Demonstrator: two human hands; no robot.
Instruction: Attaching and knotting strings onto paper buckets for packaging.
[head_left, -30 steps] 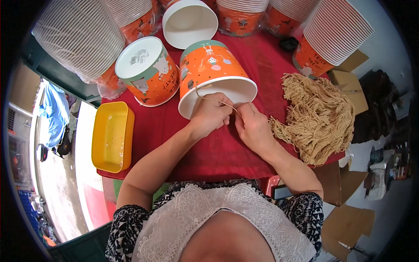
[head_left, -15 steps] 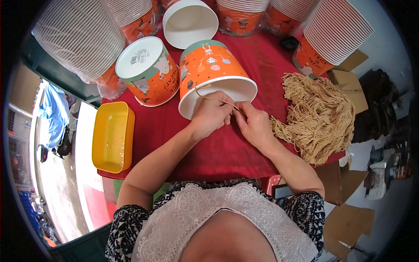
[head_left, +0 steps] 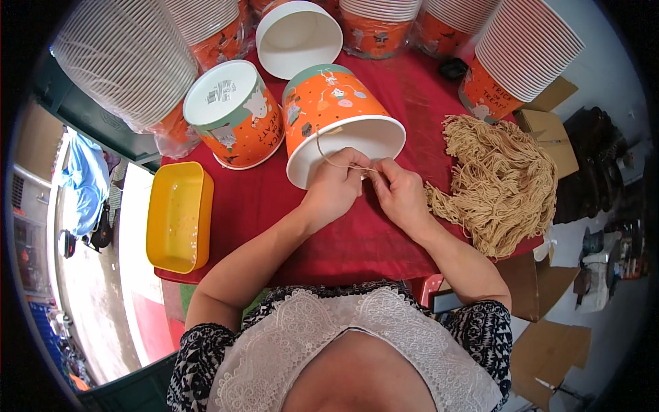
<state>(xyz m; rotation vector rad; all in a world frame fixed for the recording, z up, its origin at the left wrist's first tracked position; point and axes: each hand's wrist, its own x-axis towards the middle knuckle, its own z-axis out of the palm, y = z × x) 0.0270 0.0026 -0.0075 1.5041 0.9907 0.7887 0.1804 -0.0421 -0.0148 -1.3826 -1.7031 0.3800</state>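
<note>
An orange paper bucket [head_left: 350,104] with a green base band lies tilted on its side, its white rim turned toward me. A thin tan cord [head_left: 320,145] comes out of its wall near the rim and loops down to my fingers. My left hand [head_left: 333,184] is closed in a pinch on the cord, just in front of the bucket's opening. Close beside it, my right hand [head_left: 402,195] pinches the cord's other part between thumb and forefinger. The fingers partly hide the cord where the hands meet.
A large heap of tan cords [head_left: 504,185] lies at the right. An upside-down orange bucket [head_left: 237,123] and a yellow plastic tub [head_left: 211,220] stand at the left. Another bucket [head_left: 299,40] lies behind. Stacked buckets [head_left: 528,55] line the back of the red-covered table [head_left: 302,254].
The bucket has shifted slightly right and toward me. My left fingers have moved a little to the right along with it, and the cord's loop near the rim hangs wider. Both hands still pinch the cord.
</note>
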